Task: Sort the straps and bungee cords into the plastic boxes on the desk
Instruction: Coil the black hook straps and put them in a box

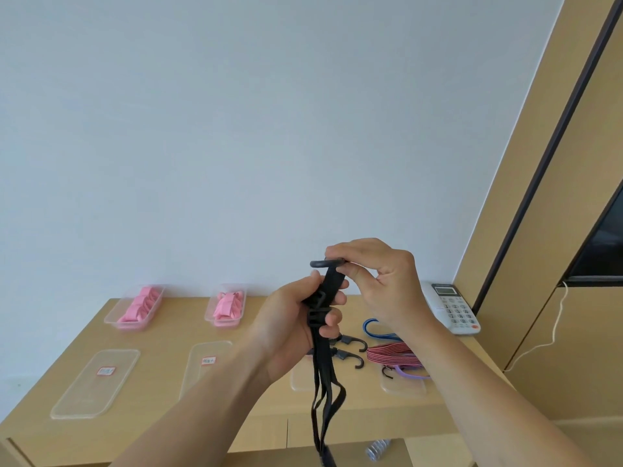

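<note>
A pale wall rises behind a light wooden desk, with wood panelling at the right. Both forearms reach up from the bottom edge and meet above the desk's middle. The left hand is turned palm-in, its fingers curled round a folded black strap at its buckles. The right hand, just above, pinches the strap's top end between thumb and bent fingers. The strap's loops hang down and run off the bottom of the frame. At the back stand two clear plastic boxes holding pink straps. Nearer lie flat lids whose red-bordered labels are too small to read. Bungee cords and black hooks lie partly hidden behind the hands, beside a white telephone.
</note>
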The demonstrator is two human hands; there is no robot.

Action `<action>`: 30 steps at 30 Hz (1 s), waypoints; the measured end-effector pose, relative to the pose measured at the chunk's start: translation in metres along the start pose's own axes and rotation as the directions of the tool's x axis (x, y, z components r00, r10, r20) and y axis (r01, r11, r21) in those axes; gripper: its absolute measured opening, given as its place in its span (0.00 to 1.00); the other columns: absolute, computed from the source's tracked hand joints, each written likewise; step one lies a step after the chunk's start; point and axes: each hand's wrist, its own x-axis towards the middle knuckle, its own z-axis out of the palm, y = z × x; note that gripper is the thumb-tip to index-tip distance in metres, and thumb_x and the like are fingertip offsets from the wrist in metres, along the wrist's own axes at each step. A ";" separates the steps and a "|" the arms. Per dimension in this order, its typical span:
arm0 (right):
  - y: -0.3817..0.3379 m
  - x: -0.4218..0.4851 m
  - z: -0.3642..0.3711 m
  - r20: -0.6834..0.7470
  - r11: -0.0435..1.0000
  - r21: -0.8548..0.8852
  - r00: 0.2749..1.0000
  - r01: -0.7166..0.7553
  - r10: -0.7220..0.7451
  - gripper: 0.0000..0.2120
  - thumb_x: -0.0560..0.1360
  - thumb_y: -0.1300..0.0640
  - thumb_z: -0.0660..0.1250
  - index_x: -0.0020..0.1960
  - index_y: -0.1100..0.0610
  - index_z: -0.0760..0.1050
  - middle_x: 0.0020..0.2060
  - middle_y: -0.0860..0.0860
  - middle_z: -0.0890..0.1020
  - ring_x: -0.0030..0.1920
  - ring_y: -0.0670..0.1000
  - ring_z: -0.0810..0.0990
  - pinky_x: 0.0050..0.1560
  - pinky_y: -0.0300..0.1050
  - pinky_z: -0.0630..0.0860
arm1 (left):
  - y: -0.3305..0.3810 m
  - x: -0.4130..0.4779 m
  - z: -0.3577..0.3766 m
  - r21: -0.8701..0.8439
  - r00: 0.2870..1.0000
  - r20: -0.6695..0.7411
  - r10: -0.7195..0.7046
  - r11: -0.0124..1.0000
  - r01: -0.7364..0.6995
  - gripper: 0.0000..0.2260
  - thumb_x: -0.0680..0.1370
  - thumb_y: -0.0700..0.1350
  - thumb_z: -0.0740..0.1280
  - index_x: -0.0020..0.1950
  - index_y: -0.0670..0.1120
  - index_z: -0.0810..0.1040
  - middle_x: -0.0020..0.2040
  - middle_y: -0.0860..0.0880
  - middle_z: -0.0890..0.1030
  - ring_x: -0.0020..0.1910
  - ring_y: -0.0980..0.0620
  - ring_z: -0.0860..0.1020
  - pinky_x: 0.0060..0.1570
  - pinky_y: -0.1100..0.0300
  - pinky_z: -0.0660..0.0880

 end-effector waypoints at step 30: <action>-0.010 0.014 0.000 0.105 0.828 0.226 0.858 -0.513 0.503 0.15 0.73 0.64 0.75 0.56 0.49 0.80 0.39 0.52 0.87 0.42 0.50 0.84 0.58 0.59 0.79 | -0.006 0.005 -0.014 0.330 0.993 0.069 0.101 0.937 -0.118 0.24 0.79 0.55 0.64 0.65 0.37 0.76 0.44 0.45 0.83 0.36 0.47 0.80 0.42 0.54 0.81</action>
